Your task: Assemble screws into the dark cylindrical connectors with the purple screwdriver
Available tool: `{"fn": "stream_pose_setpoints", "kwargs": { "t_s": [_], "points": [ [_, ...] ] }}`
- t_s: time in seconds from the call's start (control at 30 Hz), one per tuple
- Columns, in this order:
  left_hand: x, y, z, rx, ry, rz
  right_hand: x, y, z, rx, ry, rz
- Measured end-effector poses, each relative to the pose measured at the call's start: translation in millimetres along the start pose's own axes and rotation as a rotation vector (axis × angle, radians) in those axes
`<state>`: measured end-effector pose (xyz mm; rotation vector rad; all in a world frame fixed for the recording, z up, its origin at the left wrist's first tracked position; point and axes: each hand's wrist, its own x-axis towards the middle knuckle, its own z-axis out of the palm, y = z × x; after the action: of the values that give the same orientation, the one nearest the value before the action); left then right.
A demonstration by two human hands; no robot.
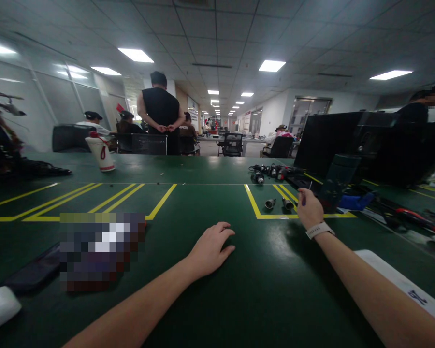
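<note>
The dark green table (261,295) bears yellow stripes (163,202) and silvery-grey metal pieces (287,205), with a cream-and-red cup (101,155) near its far edge and a blue bundle (357,201) at its right.

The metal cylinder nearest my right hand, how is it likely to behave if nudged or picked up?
The metal cylinder may roll when nudged, given its rounded sides. Its metallic sheen suggests it's stiff, and perhaps slippery to grip.
</note>
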<state>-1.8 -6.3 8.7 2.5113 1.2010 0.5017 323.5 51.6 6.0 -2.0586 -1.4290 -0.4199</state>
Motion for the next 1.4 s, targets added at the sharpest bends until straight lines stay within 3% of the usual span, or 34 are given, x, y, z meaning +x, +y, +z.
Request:
{"fn": "stream_pose_setpoints", "kwargs": {
  "t_s": [0.13, 0.23, 0.47, 0.67, 0.9, 1.03, 1.17, 1.4],
  "points": [
    [0, 0, -0.2, 0.017, -0.017, 0.000, -2, -39, 7, -0.001, -0.142, -0.268],
    [-1, 1, -1.2, 0.028, -0.027, -0.002, -2, -61, 18, -0.047, -0.249, -0.374],
    [-1, 3, -2.8, 0.025, -0.030, 0.029, -3, -66, 21, -0.077, -0.389, -0.436],
    [-1, 3, -2.0, -0.001, -0.005, 0.035, -28, -69, -2, 0.071, -0.416, -0.480],
    [-10, 17, 3.7, -0.124, 0.060, 0.070, -115, -98, -55, 0.395, -0.443, -0.644],
    [-26, 28, 8.9, -0.250, -0.012, 0.205, -151, -101, -78, 0.596, -0.515, -0.683],
    [-38, 28, 10.7, -0.325, -0.063, 0.181, -161, -99, -84, 0.837, -0.536, -0.656],
    [-43, 32, 7.0, -0.353, -0.070, 0.133, -162, -94, -90, 0.970, -0.531, -0.624]
  ]
}}
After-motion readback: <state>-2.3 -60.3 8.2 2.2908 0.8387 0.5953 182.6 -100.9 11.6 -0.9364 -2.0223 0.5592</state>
